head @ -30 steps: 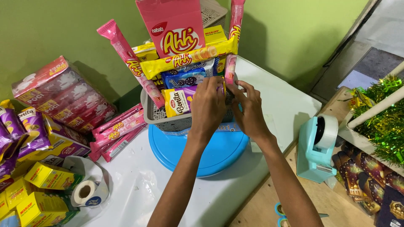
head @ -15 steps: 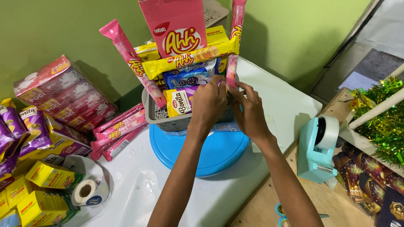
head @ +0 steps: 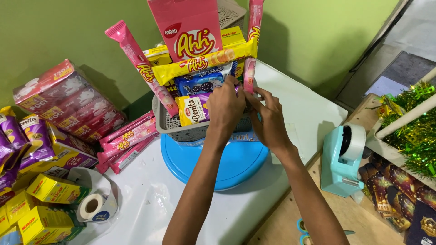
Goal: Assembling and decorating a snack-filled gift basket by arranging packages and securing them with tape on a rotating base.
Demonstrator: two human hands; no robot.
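I work in a home gift-hamper corner. Left of my grip, snack packs [head: 68, 102] crowd the white tabletop [head: 299, 109]. Right of it stand a tape dispenser [head: 343, 159] and green tinsel [head: 415, 131].

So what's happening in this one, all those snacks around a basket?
A person has both hands at the front of a grey basket packed with snack packets, standing on a round blue lid. The left hand and right hand meet beside a small yellow packet; what they pinch is hidden. A teal tape dispenser sits to the right.
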